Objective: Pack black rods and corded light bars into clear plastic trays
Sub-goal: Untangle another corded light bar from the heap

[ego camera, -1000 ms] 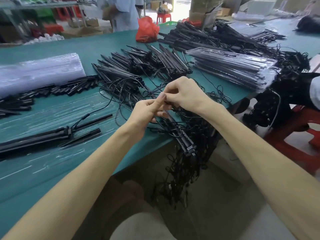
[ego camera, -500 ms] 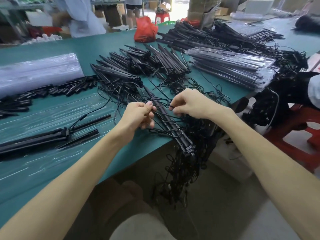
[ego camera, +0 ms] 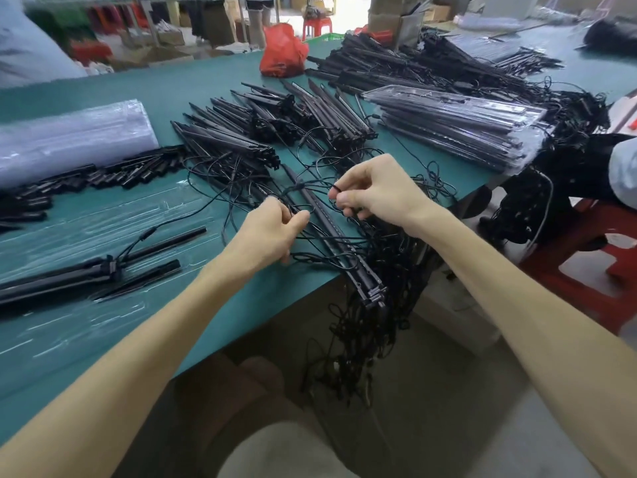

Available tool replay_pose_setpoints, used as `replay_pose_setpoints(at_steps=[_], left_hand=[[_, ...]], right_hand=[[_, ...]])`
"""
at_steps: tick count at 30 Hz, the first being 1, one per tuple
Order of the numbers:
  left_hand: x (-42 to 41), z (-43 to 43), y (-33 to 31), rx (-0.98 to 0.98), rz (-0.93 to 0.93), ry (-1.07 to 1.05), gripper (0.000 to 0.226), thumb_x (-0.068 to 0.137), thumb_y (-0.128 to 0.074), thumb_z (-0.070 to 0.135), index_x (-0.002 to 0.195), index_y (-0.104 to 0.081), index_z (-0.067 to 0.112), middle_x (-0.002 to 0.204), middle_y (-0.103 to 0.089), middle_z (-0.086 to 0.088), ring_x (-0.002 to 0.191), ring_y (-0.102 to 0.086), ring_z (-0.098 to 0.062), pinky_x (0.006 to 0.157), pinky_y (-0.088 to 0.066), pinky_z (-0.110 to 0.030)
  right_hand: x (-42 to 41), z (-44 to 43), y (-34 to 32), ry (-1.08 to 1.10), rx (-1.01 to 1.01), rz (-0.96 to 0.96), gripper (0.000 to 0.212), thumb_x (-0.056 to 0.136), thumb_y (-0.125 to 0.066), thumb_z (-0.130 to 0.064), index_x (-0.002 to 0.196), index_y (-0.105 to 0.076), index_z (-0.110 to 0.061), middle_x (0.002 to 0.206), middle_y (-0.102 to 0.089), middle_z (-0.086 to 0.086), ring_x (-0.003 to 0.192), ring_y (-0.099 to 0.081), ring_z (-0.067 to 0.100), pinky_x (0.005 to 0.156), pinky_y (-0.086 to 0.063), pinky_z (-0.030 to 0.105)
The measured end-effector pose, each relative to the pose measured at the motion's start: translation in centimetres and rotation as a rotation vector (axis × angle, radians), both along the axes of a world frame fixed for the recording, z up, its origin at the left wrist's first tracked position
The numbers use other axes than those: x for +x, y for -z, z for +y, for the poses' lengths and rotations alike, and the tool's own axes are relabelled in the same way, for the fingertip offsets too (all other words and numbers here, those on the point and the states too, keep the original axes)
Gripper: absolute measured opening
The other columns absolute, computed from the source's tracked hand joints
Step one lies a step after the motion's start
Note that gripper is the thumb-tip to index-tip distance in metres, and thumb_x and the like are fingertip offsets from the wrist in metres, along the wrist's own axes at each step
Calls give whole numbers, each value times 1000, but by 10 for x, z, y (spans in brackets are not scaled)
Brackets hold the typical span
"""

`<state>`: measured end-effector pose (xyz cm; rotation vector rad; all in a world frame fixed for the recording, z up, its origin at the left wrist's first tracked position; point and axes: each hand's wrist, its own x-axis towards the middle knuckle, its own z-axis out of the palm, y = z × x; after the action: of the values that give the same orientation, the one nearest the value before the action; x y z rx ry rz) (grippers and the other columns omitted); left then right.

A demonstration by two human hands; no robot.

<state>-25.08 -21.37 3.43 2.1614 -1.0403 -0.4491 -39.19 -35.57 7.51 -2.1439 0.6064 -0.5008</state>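
Note:
My left hand [ego camera: 267, 232] and my right hand [ego camera: 374, 189] both pinch thin black cord [ego camera: 310, 182] above a bundle of corded light bars [ego camera: 339, 246] that lies diagonally over the table's near edge. Its tangled cords [ego camera: 365, 326] hang down off the edge. A clear plastic tray [ego camera: 86, 236] lies flat at the left, holding black rods and a corded bar [ego camera: 103, 270]. Heaps of more black light bars [ego camera: 262, 132] sit beyond my hands.
A stack of filled clear trays [ego camera: 458, 132] is at the right on the green table [ego camera: 193, 88]. A pile of empty clear trays [ego camera: 69, 139] sits at the left, short black rods [ego camera: 113, 174] in front of it. Red bag [ego camera: 282, 53] at the back, red stool [ego camera: 593, 257] at right.
My hands have drawn apart and lowered from a joined pinch, stretching the cord between them over the bundle. A person at the far side has walked left.

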Motion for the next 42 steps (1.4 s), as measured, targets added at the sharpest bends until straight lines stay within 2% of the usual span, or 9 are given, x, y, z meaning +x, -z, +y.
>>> replay_pose_setpoints(at_steps=[3, 7, 12, 20, 24, 28, 31, 35, 42], left_hand=[[-14, 4, 2, -205, -283, -57, 37, 92, -70, 36, 103, -41, 16, 96, -51, -1, 76, -51, -17, 69, -43, -36], [-30, 0, 1, -218, -720, 315, 28, 94, -64, 36, 115, -61, 19, 118, -55, 2, 113, -47, -21, 99, -31, -35], [-43, -11, 6, -146, -375, 426, 26, 98, -59, 43, 113, -72, 26, 114, -62, 4, 110, -49, -19, 101, -30, -41], [-53, -28, 15, -215, -219, 309, 34, 98, -62, 38, 73, -65, 15, 70, -50, 5, 76, -49, -20, 84, -44, -52], [-55, -30, 21, -289, -248, 332, 34, 100, -61, 31, 78, -71, 7, 74, -50, 4, 76, -46, -19, 83, -45, -55], [-54, -28, 18, -283, -239, 437, 29, 100, -60, 30, 88, -76, 9, 81, -61, 0, 79, -54, -16, 80, -45, -42], [-50, -29, 11, -182, -204, 468, 35, 101, -59, 31, 82, -72, 5, 60, -53, 2, 56, -47, -8, 58, -33, -24], [-52, -28, 10, -191, -72, 414, 42, 104, -55, 26, 66, -65, 11, 49, -41, 9, 43, -38, -8, 51, -27, -23], [-49, -19, 1, -497, 283, 270, 37, 105, -52, 22, 86, -72, -3, 70, -68, -3, 63, -56, -10, 64, -47, -26]], right_hand=[[-1, -3, -4, -45, 64, 82, 11, 92, -64, 2, 95, -74, -1, 77, -73, 6, 63, -68, 8, 58, -55, 22], [-10, -3, -6, -75, 226, 87, 10, 90, -65, 4, 96, -74, 3, 77, -71, 8, 65, -66, 10, 58, -53, 22], [-12, 1, -9, -16, 285, -28, 11, 89, -65, 5, 97, -73, 4, 81, -71, 14, 67, -68, 14, 57, -54, 22], [1, 1, -8, 4, 211, -33, 9, 87, -69, 2, 94, -75, -1, 81, -73, 14, 67, -70, 15, 61, -55, 25], [-5, -6, 2, 19, 165, -81, 11, 91, -68, -2, 100, -73, 4, 86, -73, 16, 69, -68, 11, 59, -54, 19], [-12, -12, 12, -10, 38, 0, 15, 94, -69, -13, 101, -75, -1, 86, -74, 17, 66, -64, 12, 59, -53, 22], [-13, -14, 13, -27, 15, 13, 16, 96, -67, -17, 100, -75, -3, 83, -74, 14, 64, -64, 14, 61, -55, 27], [-11, -8, 9, -71, 11, 49, 26, 103, -55, -21, 103, -74, -3, 87, -75, 14, 69, -66, 18, 66, -57, 27], [-11, -3, 10, -91, -61, 112, 40, 107, -45, -22, 82, -65, 3, 74, -66, 11, 63, -60, 20, 69, -51, 35]])
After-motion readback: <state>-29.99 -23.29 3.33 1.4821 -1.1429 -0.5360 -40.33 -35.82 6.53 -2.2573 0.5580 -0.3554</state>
